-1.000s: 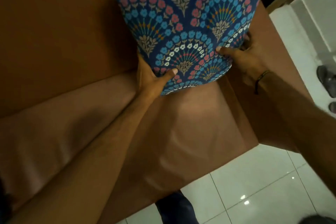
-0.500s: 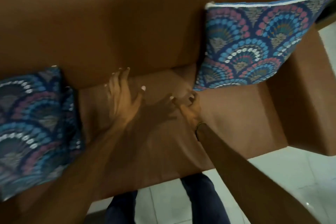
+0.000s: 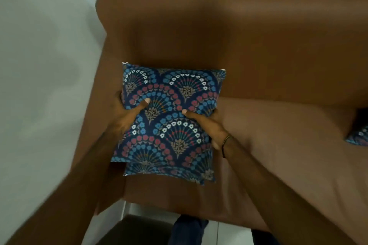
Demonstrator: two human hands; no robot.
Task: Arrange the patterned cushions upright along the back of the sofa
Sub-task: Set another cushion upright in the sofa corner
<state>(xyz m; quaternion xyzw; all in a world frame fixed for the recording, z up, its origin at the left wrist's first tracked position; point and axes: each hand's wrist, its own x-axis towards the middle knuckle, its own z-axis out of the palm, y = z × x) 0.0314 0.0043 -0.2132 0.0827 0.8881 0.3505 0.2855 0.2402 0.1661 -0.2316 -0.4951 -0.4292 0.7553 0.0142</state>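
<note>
Both my hands hold a patterned cushion (image 3: 169,117) over the left end of a brown sofa (image 3: 278,45).

My left hand (image 3: 127,115) grips its left edge, thumb pressed on the front; my right hand (image 3: 207,123) clasps the right edge likewise; a second cushion (image 3: 169,172) lies flat on the seat beneath; another cushion's corner (image 3: 358,137) shows far right.

Both forearms are bare, with no sleeves in view. The right hand (image 3: 211,125) has a thin dark beaded bracelet (image 3: 226,143) at the wrist. Below the bracelet, dark blue trousers (image 3: 187,228) show.
</note>
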